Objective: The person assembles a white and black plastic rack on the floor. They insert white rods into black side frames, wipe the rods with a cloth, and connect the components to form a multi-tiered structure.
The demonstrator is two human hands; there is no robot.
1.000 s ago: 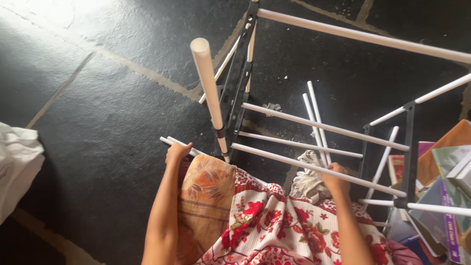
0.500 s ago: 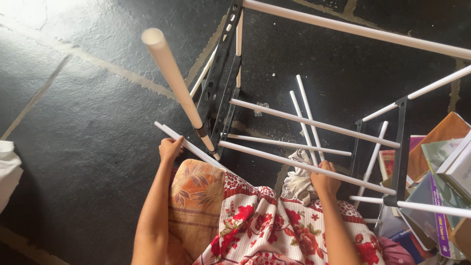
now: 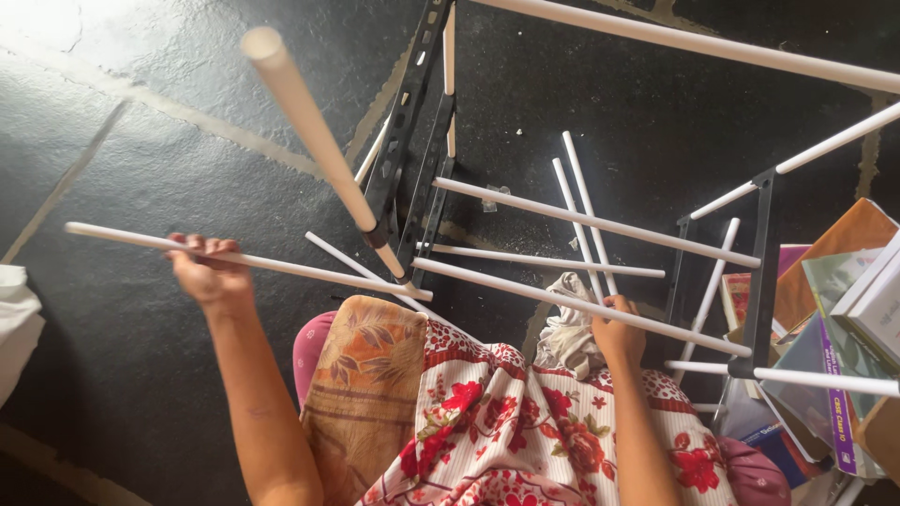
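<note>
My left hand (image 3: 208, 272) grips a thin white rod (image 3: 309, 269) that runs level from far left toward the rack. My right hand (image 3: 619, 333) is closed around another white rod (image 3: 525, 286) of the rack, next to a crumpled pale cloth (image 3: 567, 328). The rack (image 3: 422, 159) has black plastic side frames and several white rods across them. A thick cream pole (image 3: 314, 136) rises toward me from the black frame. My lap shows a red floral garment (image 3: 506, 422) and an orange patterned cloth (image 3: 361, 394).
Dark stone floor (image 3: 169, 159) lies all around, with pale seams. A stack of books (image 3: 844, 309) sits at the right edge beyond the rack's right frame (image 3: 759, 272). Something white (image 3: 14, 328) lies at the left edge. Two loose white rods (image 3: 577, 206) rest on the floor inside the rack.
My left hand has swung out to the left, pulling the thin white rod away from the rack. The thick pole has tilted further toward the left. My right hand stays on its rod.
</note>
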